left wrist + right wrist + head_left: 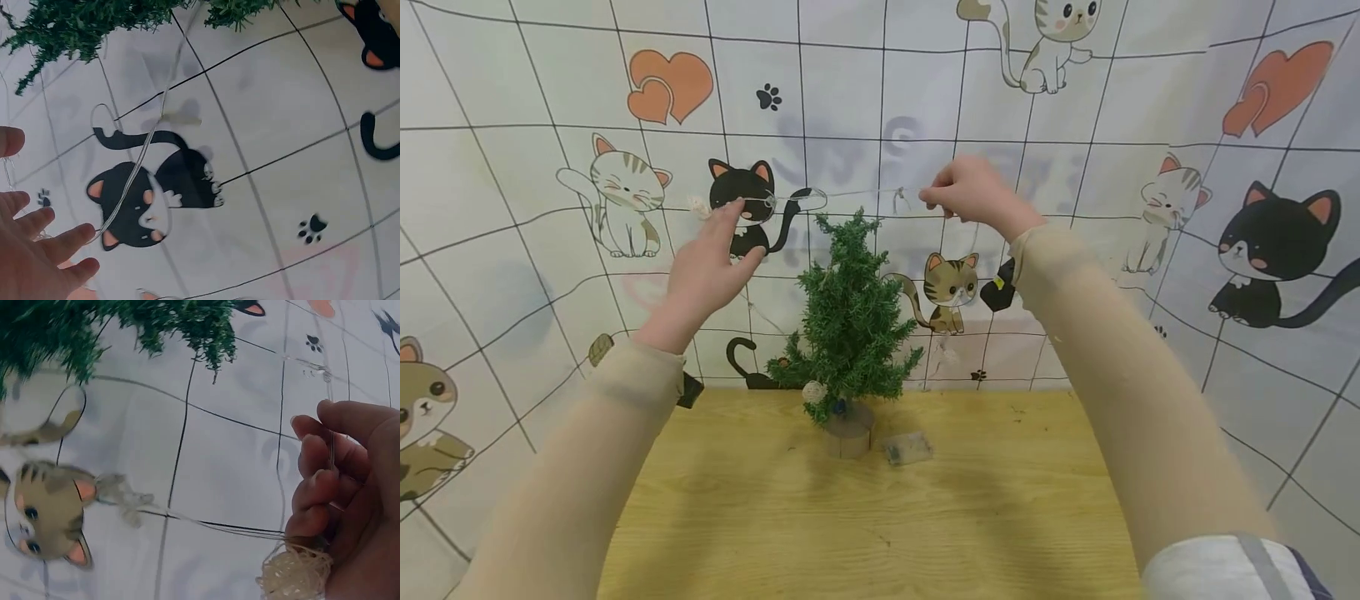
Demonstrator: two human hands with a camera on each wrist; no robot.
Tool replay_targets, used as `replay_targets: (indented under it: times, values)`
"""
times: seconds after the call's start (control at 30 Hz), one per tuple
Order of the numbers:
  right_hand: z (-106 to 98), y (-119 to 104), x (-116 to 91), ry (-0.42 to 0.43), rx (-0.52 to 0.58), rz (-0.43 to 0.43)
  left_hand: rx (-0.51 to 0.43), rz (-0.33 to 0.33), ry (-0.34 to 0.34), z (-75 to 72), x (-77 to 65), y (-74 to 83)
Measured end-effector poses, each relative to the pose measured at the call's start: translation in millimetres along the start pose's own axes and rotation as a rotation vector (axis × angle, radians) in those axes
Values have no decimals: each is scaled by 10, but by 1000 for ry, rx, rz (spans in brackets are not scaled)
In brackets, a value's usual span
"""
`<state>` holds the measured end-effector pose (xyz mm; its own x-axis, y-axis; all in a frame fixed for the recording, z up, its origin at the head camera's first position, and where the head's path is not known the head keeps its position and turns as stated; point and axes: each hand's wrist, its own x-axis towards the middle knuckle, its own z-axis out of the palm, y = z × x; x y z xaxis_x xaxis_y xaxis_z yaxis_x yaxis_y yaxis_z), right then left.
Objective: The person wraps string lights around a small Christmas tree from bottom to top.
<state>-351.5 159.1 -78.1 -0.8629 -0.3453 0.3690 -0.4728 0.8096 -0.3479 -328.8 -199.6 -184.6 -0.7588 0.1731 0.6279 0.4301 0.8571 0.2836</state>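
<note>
A thin, clear string-light wire [857, 193] runs nearly level between the hands, just above the tip of a small artificial Christmas tree [853, 308]. My right hand [973, 196] pinches one end of it between thumb and fingers. In the right wrist view, a pale woven ball [295, 575] hangs beside that palm, and more wire trails off to the left. My left hand [711, 262] is spread, thumb apart from the fingers; the wire [147, 140] touches its fingertips. Another woven ball [814, 392] sits low on the tree's left side.
The tree stands on a round wooden base [850, 437] near the back of the wooden table [880, 525]. A clear, flat box [908, 448] lies right of the base. Close behind is a cat-print wall covering [850, 100].
</note>
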Motion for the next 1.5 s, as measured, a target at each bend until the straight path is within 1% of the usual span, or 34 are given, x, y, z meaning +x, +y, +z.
replay_targets:
  times: [0.1, 0.17, 0.23, 0.3, 0.4, 0.47, 0.53, 0.6, 0.67, 0.77, 0.8, 0.87, 0.93, 1.03, 1.1, 1.17, 1.23, 1.27, 1.3, 1.33, 1.37, 1.4, 1.5]
  values:
    - [29, 104, 24, -25, 265, 90, -150, -62, -30, 133, 95, -96]
    - [50, 159, 33, -49, 464, 145, -256, -94, -35, 208, 143, -155]
    - [77, 200, 47, -59, 643, 187, -354, -113, -30, 268, 178, -200]
    - [102, 230, 73, -58, 802, 216, -457, -114, -28, 317, 206, -230]
    - [126, 254, 124, -38, 1024, 229, -572, -114, -37, 368, 243, -239]
    - [129, 264, 158, -25, 1134, 213, -617, -115, -54, 390, 266, -224]
    - [137, 260, 191, -21, 1203, 184, -628, -122, -83, 412, 287, -213]
    - [155, 247, 218, -21, 1232, 158, -601, -126, -120, 431, 292, -208]
    - [176, 240, 232, -22, 1237, 130, -553, -123, -152, 461, 292, -219]
    - [216, 256, 240, -10, 1220, 95, -467, -127, -173, 512, 265, -266]
    - [231, 268, 241, 0, 1213, 88, -454, -129, -177, 531, 253, -288]
    - [256, 296, 227, 16, 1142, 95, -443, -130, -185, 565, 232, -330]
    - [275, 323, 206, 27, 1027, 117, -443, -125, -191, 585, 214, -362]
    - [282, 363, 174, 44, 746, 143, -452, -111, -184, 575, 206, -396]
    - [269, 392, 161, 44, 565, 131, -457, -92, -159, 546, 217, -415]
    - [246, 419, 158, 41, 392, 98, -450, -78, -133, 502, 230, -416]
    - [222, 442, 153, 21, 266, 76, -448, -66, -115, 455, 238, -399]
    - [212, 456, 153, 8, 244, 71, -448, -64, -110, 436, 238, -389]
    - [206, 464, 152, -8, 262, 72, -445, -62, -105, 420, 234, -376]
    - [206, 470, 154, -18, 311, 78, -440, -68, -102, 407, 227, -364]
    - [211, 474, 158, -27, 398, 96, -442, -71, -99, 402, 222, -356]
    - [217, 474, 159, -34, 517, 113, -451, -75, -100, 403, 218, -350]
    - [250, 463, 182, -12, 949, 139, -469, -88, -108, 439, 210, -340]
